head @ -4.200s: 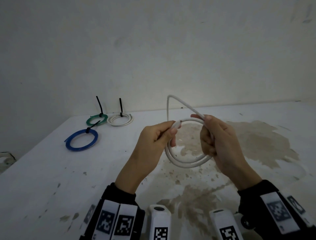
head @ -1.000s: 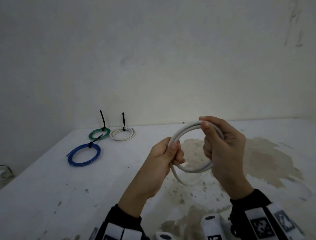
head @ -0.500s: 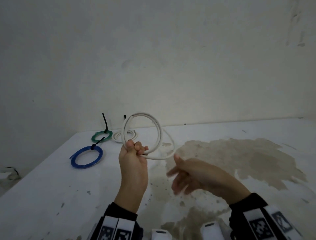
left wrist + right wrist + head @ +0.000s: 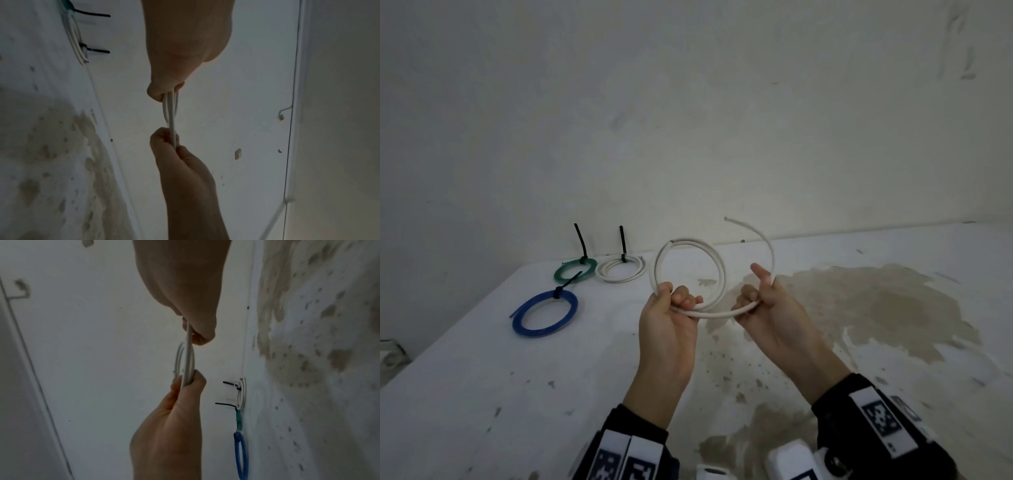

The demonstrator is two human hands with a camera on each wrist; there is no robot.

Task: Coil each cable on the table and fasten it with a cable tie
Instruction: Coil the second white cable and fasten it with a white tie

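right hand [image 4: 767,305]: came back from below, pinched cable [image 4: 717,313] tail beside left hand [image 4: 671,315] | coil: loosened, one end sprang free, arcing above right hand | left hand: lowered slightly

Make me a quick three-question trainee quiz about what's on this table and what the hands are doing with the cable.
1. True or false: the blue coil already has a tie.
2. How many finished coils lie on the table?
3. Which hand pinches the loops of the white cable together: A) left hand B) right hand

Key: 1 true. 2 three: blue, green coil, white coil. 3 A; the right hand holds the loose tail.
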